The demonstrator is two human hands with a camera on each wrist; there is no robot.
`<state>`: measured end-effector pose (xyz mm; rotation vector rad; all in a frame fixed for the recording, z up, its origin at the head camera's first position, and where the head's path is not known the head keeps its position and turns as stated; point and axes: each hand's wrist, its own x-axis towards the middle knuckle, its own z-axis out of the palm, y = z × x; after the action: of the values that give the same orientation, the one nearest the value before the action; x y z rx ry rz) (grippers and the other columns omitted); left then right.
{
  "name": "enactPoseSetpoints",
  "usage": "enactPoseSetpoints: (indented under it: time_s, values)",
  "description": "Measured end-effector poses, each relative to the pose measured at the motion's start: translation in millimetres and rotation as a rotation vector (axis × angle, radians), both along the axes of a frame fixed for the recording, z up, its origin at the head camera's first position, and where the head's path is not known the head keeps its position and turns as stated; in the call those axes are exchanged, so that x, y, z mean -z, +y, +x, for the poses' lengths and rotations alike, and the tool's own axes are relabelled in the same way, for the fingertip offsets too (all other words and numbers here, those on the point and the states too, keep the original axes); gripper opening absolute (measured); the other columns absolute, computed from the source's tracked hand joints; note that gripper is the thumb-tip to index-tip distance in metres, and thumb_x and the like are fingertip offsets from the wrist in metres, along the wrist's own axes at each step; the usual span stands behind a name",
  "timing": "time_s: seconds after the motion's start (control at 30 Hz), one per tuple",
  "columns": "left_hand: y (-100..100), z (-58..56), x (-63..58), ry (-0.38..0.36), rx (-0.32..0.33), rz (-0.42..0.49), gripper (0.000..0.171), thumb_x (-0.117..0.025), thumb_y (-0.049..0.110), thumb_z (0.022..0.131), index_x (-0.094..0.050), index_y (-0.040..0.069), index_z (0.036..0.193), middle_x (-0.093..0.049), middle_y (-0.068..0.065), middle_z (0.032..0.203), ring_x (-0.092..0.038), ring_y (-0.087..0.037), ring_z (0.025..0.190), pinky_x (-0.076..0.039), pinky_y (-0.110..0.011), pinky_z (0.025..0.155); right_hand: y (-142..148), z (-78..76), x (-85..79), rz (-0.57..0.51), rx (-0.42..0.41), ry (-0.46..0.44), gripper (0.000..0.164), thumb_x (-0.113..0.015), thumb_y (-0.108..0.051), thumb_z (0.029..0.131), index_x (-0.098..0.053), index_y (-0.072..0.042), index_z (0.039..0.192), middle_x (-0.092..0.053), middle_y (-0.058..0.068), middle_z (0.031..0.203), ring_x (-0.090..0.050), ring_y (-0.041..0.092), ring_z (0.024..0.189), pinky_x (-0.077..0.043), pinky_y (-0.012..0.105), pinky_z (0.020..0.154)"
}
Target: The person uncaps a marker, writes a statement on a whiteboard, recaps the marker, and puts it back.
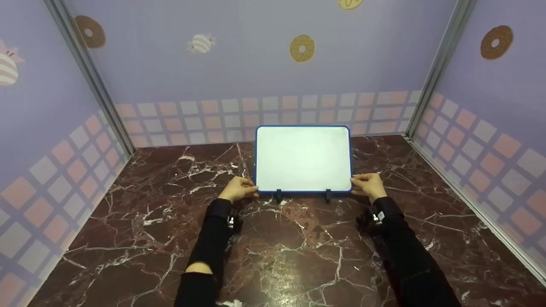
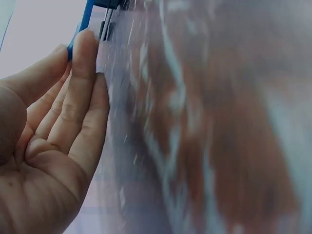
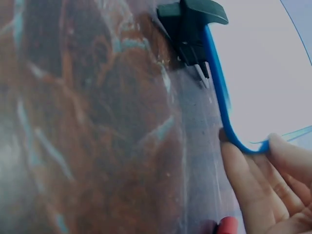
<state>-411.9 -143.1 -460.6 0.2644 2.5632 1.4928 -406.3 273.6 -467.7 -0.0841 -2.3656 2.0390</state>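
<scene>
A small whiteboard (image 1: 303,158) with a blue frame stands nearly upright on the marbled tabletop. Two black stand feet (image 1: 279,195) hold its lower edge; the right one (image 3: 192,29) shows close up in the right wrist view. My left hand (image 1: 239,189) pinches the lower left corner between thumb and fingers, and the left wrist view shows the thumb (image 2: 44,73) against the blue edge. At the lower right corner, my right hand (image 1: 369,186) grips the frame, its thumb (image 3: 287,153) on the front side. The board hides what stands directly behind it.
Patterned lilac wall panels (image 1: 239,68) enclose the dark red marbled table (image 1: 162,256) at the back and both sides. Metal posts (image 1: 91,81) mark the corners. A red-tipped object (image 3: 227,225), only partly visible, lies near my right hand.
</scene>
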Motion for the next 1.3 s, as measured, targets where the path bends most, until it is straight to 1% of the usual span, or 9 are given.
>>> enactPoseSetpoints:
  time_s: [0.1, 0.2, 0.33, 0.43, 0.67, 0.9, 1.07, 1.13, 1.3]
  values:
    - [-6, 6.9, -2.0, 0.019, 0.046, -0.041, 0.035, -0.064, 0.009, 0.096, -0.06, -0.017, 0.119, -0.069, -0.031, 0.109, -0.075, -0.027, 0.089, -0.06, -0.026, 0.079, 2, 3.1, -0.5, 0.047, -0.063, 0.001, 0.039, -0.06, 0.0, 0.096, -0.05, 0.028, 0.121, -0.065, -0.001, 0.081, -0.067, 0.007, 0.066, -0.064, 0.027, 0.071]
    - [-12, 15.8, -3.8, 0.036, 0.068, -0.079, 0.035, -0.064, 0.008, 0.096, -0.059, -0.017, 0.12, -0.069, -0.03, 0.109, -0.075, -0.029, 0.088, -0.06, -0.024, 0.078, 2, 6.4, -1.2, 0.077, -0.133, -0.005, 0.039, -0.059, -0.001, 0.097, -0.05, 0.028, 0.12, -0.065, -0.001, 0.08, -0.066, 0.006, 0.067, -0.064, 0.026, 0.072]
    - [-20, 29.0, -7.4, 0.065, 0.085, -0.15, 0.026, -0.066, 0.009, 0.094, -0.064, -0.013, 0.109, -0.074, -0.025, 0.097, -0.075, -0.028, 0.083, -0.053, -0.017, 0.065, 2, 9.9, -2.4, 0.07, -0.225, -0.037, 0.038, -0.06, -0.001, 0.096, -0.051, 0.027, 0.119, -0.066, -0.002, 0.079, -0.067, 0.007, 0.068, -0.064, 0.029, 0.075]
    - [-27, 37.2, -9.4, 0.08, 0.108, -0.181, 0.02, -0.068, 0.01, 0.093, -0.066, -0.01, 0.098, -0.075, -0.022, 0.089, -0.075, -0.029, 0.081, -0.052, -0.018, 0.062, 0, 12.2, -4.2, 0.095, -0.279, -0.06, 0.036, -0.061, -0.001, 0.096, -0.052, 0.025, 0.118, -0.066, -0.002, 0.08, -0.068, 0.008, 0.07, -0.064, 0.03, 0.076]
    - [-46, 56.2, -12.8, 0.082, 0.155, -0.209, 0.019, -0.068, 0.01, 0.093, -0.065, -0.009, 0.095, -0.074, -0.023, 0.088, -0.075, -0.032, 0.081, -0.059, -0.032, 0.072, -6, 20.6, -9.6, 0.212, -0.413, -0.088, 0.034, -0.06, -0.003, 0.097, -0.053, 0.023, 0.118, -0.065, 0.004, 0.088, -0.069, 0.011, 0.075, -0.064, 0.032, 0.078]
    - [-63, 73.6, -12.7, 0.041, 0.179, -0.204, 0.017, -0.068, 0.01, 0.092, -0.065, -0.006, 0.09, -0.074, -0.021, 0.086, -0.075, -0.031, 0.08, -0.056, -0.029, 0.066, -13, 28.8, -11.6, 0.291, -0.539, -0.031, 0.027, -0.063, -0.005, 0.095, -0.06, 0.019, 0.105, -0.068, 0.007, 0.086, -0.071, 0.014, 0.074, -0.064, 0.035, 0.075]
    - [-70, 81.3, -15.6, 0.022, 0.243, -0.218, 0.016, -0.069, 0.011, 0.092, -0.065, -0.004, 0.089, -0.074, -0.02, 0.084, -0.074, -0.033, 0.08, -0.051, -0.025, 0.063, -16, 32.4, -14.5, 0.286, -0.604, -0.036, 0.023, -0.065, -0.005, 0.094, -0.06, 0.018, 0.099, -0.069, 0.006, 0.083, -0.072, 0.016, 0.072, -0.064, 0.039, 0.075]
    - [-71, 82.5, -17.0, 0.032, 0.265, -0.235, 0.017, -0.069, 0.012, 0.092, -0.066, -0.004, 0.087, -0.075, -0.02, 0.083, -0.074, -0.033, 0.079, -0.048, -0.023, 0.063, -17, 33.2, -15.5, 0.288, -0.622, -0.031, 0.022, -0.065, -0.004, 0.094, -0.059, 0.017, 0.095, -0.068, 0.006, 0.082, -0.072, 0.016, 0.071, -0.064, 0.04, 0.074]
    - [-73, 83.1, -18.5, 0.041, 0.274, -0.253, 0.017, -0.069, 0.013, 0.092, -0.068, -0.003, 0.086, -0.075, -0.019, 0.082, -0.074, -0.033, 0.079, -0.044, -0.022, 0.062, -18, 33.2, -17.4, 0.301, -0.636, -0.026, 0.019, -0.065, -0.003, 0.094, -0.058, 0.015, 0.09, -0.068, 0.005, 0.08, -0.072, 0.016, 0.071, -0.064, 0.042, 0.074]
